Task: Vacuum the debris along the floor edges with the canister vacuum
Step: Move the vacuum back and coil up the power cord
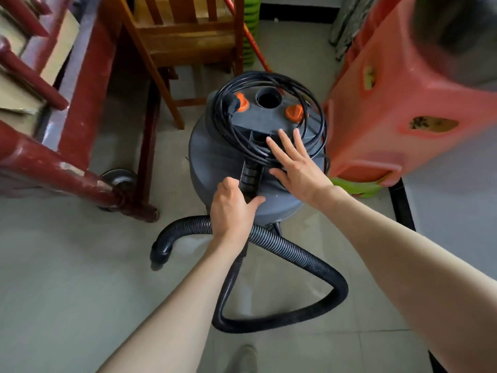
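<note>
Grey plastic canister vacuum (228,162) stands on pale floor tiles (67,278) between a wooden chair (172,44) and an orange plastic stool (403,103). The left hand (231,208) grips its black handle (250,176); the right hand (295,162) rests spread-fingered on the coiled black cord (271,117). Lifting now could spill loops, and the ribbed black hose (295,262) may snag furniture.

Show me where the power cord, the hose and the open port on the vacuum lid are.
power cord (317,122): head view, coiled loops on lid.
hose (304,258): head view, ribbed stretch on floor.
open port (268,98): head view, dark round opening.
</note>
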